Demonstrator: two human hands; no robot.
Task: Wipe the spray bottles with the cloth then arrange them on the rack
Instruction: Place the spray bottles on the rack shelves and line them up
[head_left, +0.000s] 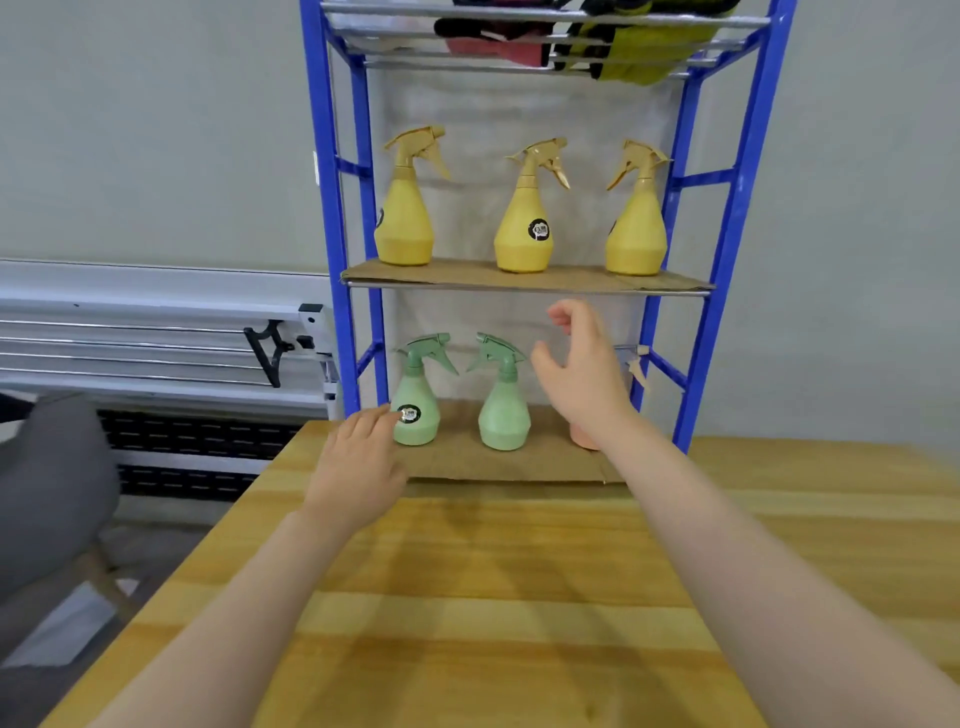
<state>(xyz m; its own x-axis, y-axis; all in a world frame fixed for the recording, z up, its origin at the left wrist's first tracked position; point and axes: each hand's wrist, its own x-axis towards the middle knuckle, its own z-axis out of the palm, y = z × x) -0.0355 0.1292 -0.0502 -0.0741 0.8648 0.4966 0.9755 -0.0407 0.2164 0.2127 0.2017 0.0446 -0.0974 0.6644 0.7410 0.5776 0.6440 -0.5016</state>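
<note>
Three yellow spray bottles stand on the middle shelf of the blue rack (332, 208): one at the left (405, 218), one in the middle (523, 228), one at the right (637, 228). On the lower cardboard shelf (467, 462) stand two green spray bottles, left (415, 410) and right (503, 415). A peach-coloured bottle (583, 439) is mostly hidden behind my right hand (582, 374), which is raised with fingers spread and holds nothing. My left hand (358, 457) reaches with relaxed fingers to the left green bottle's base, fingertips at its side. No cloth is visible.
The wooden table (493, 597) runs from the rack toward me. Folded red and yellow-green cloth items (623, 41) lie on the top wire shelf. A grey chair (47, 488) stands at the left, and a white radiator-like unit (156, 338) runs along the wall.
</note>
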